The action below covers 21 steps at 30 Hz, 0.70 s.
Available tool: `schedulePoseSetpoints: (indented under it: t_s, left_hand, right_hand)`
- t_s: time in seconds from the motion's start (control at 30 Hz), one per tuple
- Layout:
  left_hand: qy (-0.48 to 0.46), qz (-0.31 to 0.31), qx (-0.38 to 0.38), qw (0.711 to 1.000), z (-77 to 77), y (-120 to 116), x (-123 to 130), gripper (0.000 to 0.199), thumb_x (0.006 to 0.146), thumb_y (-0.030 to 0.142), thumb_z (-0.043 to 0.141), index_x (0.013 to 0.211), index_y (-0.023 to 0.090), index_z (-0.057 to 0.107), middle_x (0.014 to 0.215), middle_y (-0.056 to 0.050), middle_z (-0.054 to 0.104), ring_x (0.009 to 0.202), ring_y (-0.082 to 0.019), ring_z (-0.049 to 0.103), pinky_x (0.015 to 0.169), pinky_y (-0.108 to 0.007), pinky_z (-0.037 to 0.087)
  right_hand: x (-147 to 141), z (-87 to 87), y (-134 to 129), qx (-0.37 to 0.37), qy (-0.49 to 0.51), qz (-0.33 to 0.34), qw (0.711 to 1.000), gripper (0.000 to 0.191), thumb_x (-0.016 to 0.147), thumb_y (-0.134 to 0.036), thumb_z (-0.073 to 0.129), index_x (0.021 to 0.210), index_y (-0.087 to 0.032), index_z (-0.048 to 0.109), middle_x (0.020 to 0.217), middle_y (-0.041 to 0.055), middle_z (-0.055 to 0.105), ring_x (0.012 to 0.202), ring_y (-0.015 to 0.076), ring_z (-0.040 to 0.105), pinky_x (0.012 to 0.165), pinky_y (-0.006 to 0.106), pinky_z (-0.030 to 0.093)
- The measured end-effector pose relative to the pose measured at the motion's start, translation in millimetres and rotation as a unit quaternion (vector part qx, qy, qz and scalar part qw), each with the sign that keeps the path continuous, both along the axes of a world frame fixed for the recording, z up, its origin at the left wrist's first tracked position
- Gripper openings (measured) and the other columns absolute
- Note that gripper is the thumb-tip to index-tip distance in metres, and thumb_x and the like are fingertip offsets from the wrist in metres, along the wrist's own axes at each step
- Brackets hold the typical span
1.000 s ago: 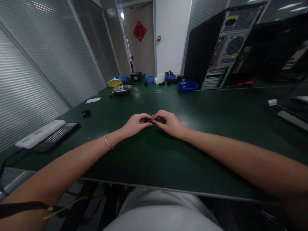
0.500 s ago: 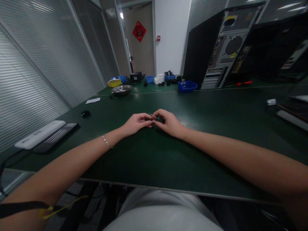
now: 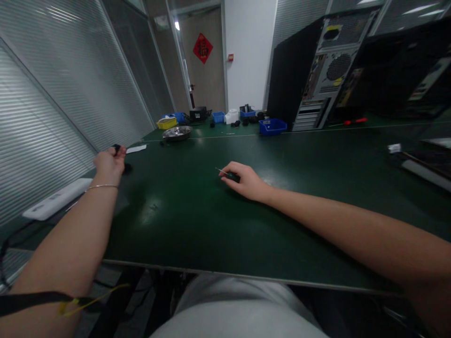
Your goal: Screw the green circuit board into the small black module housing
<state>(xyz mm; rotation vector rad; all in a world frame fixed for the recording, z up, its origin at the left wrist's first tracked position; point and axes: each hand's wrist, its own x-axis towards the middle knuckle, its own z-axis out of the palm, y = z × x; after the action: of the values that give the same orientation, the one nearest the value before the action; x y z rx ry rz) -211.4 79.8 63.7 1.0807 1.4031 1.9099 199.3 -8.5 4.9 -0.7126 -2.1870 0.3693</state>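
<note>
The left hand has left the right hand, where the two met fingertip to fingertip half a second ago, and is now out at the left side of the counter. Its fingers grasp a small dark piece, raised near the white paper strip; whether this is the same part that was between the hands cannot be told. A dark object lies on the counter just beside that wrist.

The right hand has stayed in place, gripping the dark handle of a thin-shafted tool over the middle of the counter. The metal shaft points left, its tip clear of any part. The close two-handed work seems paused, then: tool and small piece are well apart, and the tool has nothing to act on.
</note>
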Motion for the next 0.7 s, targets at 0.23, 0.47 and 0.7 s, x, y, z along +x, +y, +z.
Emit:
schedulePoseSetpoints:
  t_s: [0.23, 0.47, 0.7]
  left_hand:
    - [-0.128, 0.058, 0.003, 0.99, -0.4, -6.3, -24.3, 0.039, 0.089, -0.007, 0.019, 0.056, 0.011, 0.027, 0.041, 0.006, 0.031, 0.048, 0.001, 0.048, 0.056, -0.02, 0.032]
    - [-0.156, -0.063, 0.026, 0.985, -4.9, -2.0, 37.6, 0.03, 0.094, -0.004, 0.033, 0.075, 0.012, 0.05, 0.059, 0.007, 0.054, 0.064, 0.0, 0.056, 0.07, -0.014, 0.046]
    - [-0.019, -0.367, -0.12, 0.922, -44.7, -38.8, 167.7, 0.028, 0.075, -0.004, 0.065, 0.101, 0.007, 0.067, 0.091, -0.011, 0.07, 0.084, -0.014, 0.067, 0.081, -0.026, 0.054]
  right_hand:
    - [-0.9, -0.9, -1.0, -0.008, 0.006, 0.008, 1.0, 0.015, 0.087, -0.019, 0.056, 0.101, -0.018, 0.061, 0.097, 0.006, 0.064, 0.089, 0.0182, 0.06, 0.08, 0.032, 0.048]
    - [-1.0, -2.8, 1.5, -0.018, -0.007, -0.017, 1.0, 0.017, 0.086, -0.02, 0.058, 0.103, -0.02, 0.061, 0.098, 0.0057, 0.065, 0.089, 0.0191, 0.06, 0.079, 0.033, 0.048]
    - [1.0, -5.9, 7.3, -0.042, 0.002, -0.074, 0.996, 0.031, 0.085, -0.026, 0.06, 0.115, -0.02, 0.057, 0.101, 0.0066, 0.063, 0.09, 0.0203, 0.059, 0.077, 0.033, 0.047]
